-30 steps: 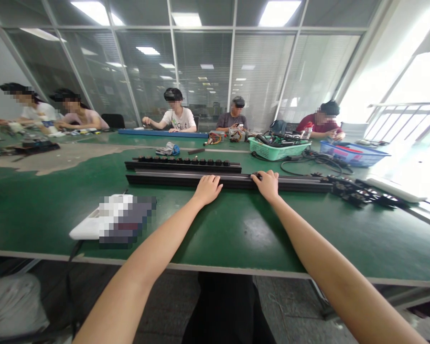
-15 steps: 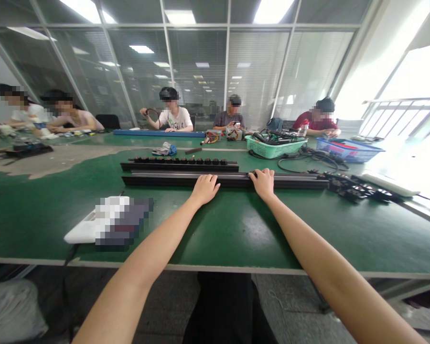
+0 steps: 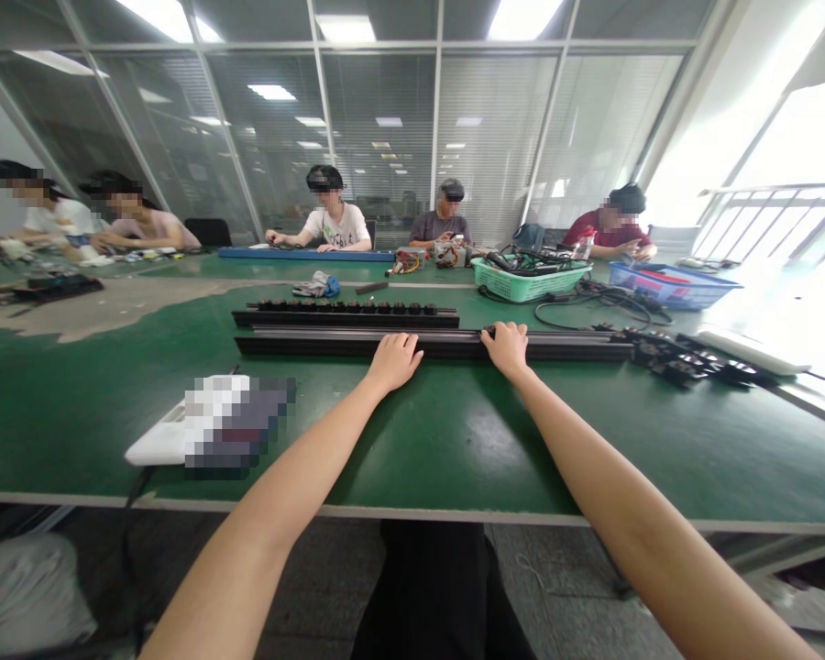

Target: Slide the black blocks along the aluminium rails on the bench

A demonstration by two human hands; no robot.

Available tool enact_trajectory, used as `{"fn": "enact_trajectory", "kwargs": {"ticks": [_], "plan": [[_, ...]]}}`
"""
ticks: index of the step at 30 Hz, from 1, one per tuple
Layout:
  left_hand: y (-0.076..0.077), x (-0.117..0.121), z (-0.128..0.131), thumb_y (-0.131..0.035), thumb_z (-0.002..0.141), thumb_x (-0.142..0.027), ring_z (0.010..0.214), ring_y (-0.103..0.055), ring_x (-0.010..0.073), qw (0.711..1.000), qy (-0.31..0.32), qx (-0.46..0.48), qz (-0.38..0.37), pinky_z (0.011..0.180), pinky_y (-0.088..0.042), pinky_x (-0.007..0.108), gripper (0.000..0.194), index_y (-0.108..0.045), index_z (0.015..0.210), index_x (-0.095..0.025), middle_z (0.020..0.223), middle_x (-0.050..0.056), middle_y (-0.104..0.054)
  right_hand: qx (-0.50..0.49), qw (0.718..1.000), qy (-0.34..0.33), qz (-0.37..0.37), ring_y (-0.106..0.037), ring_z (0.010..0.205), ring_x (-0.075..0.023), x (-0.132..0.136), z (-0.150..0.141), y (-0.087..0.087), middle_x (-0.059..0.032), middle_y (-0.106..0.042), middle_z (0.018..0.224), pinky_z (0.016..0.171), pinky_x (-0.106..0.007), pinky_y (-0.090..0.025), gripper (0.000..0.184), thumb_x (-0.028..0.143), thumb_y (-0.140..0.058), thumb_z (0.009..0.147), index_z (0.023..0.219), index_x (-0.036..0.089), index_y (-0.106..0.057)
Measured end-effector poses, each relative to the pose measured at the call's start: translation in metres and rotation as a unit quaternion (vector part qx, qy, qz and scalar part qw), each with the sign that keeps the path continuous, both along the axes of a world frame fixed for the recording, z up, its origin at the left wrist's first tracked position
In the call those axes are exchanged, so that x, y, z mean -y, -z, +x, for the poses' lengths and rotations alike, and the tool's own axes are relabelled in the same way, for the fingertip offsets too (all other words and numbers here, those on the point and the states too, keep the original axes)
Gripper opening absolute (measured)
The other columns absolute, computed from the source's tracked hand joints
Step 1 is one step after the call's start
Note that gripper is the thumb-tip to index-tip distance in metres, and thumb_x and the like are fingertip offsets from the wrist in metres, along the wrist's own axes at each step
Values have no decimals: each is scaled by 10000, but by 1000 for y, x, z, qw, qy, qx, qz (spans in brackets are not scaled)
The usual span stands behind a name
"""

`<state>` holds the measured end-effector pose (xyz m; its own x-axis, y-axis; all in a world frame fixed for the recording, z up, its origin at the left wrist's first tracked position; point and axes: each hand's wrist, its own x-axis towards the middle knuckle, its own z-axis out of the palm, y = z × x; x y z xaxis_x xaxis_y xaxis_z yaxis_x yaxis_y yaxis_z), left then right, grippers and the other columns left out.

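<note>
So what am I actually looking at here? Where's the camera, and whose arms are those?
There's no machine here. This is one camera worn on a person's head, looking forward and down, so the two arms coming up from the bottom are that person's own. Their left hand and right hand rest on a long black metal rail, and neither clearly grips it. Behind it lies a second rail with a row of black knobs. All this sits on a green workbench, with a green basket of cables further along. Co-workers sit across the bench.
</note>
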<state>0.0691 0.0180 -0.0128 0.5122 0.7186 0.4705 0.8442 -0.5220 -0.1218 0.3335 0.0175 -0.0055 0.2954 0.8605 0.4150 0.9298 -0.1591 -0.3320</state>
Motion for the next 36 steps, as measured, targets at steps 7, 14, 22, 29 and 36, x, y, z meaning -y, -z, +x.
{"fn": "enact_trajectory", "kwargs": {"ticks": [7,14,22,29,36], "plan": [[0,0,0,-457,1068,-348,1214,-625,312,1000,1,6,4,1080,-455,458,367,-597,1354,-165,1288,166,-679,6,1000,9,13,-464,1166,-362,2,2,0,-222,-635,1226,959,-457,-378,401,412,-496,1023,1210,151,-738],[0,1,1,-458,1073,-341,1220,-620,321,1000,-1,3,0,1083,-449,447,369,-604,1351,-145,1283,172,-678,18,1000,24,8,-484,1170,-381,1,4,0,-233,-667,1218,958,-472,-361,424,441,-516,1019,1219,157,-759],[0,0,0,-467,1068,-342,1230,-615,318,1000,2,9,-1,1090,-445,456,374,-597,1358,-146,1290,176,-673,-10,1000,6,-10,-520,1148,-365,2,7,-1,-173,-747,1149,956,-461,-376,418,468,-504,1029,1222,198,-758],[2,-2,-1,-460,1071,-345,1229,-616,315,1000,4,8,6,1088,-452,454,369,-598,1355,-152,1292,171,-674,-15,1000,12,-13,-522,1169,-367,0,8,-2,-175,-750,1159,958,-457,-385,420,444,-502,1023,1227,184,-761],[0,0,0,-472,1077,-348,1231,-613,322,1000,-5,-8,2,1091,-450,442,397,-603,1364,-106,1292,178,-674,-17,999,16,-22,-530,1178,-360,2,10,-3,-158,-747,1202,972,-450,-386,427,447,-489,1021,1252,204,-754]]}}
